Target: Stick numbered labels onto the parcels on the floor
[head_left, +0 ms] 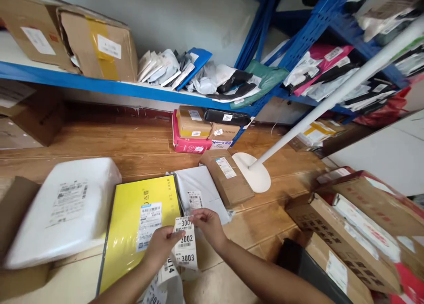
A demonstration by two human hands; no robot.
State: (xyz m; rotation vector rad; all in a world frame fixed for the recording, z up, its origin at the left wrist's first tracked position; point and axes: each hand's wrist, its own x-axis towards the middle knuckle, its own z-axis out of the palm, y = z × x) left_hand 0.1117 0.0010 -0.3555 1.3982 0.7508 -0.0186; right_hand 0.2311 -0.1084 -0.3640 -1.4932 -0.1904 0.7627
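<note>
both hands, left hand [161, 246] and right hand [208, 226], pinch a label strip [185, 244] over the yellow box [132, 224].

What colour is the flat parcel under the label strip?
Bright yellow flat parcel, clearest in the head view.

Bare wooden floor [132, 140] open between shelf and parcels. Near hands: yellow box [132, 233], white bag [66, 211], brown parcel [228, 178] crowd floor. Lamp pole [331, 100] slants across right; cartons [347, 237] block right side.
</note>
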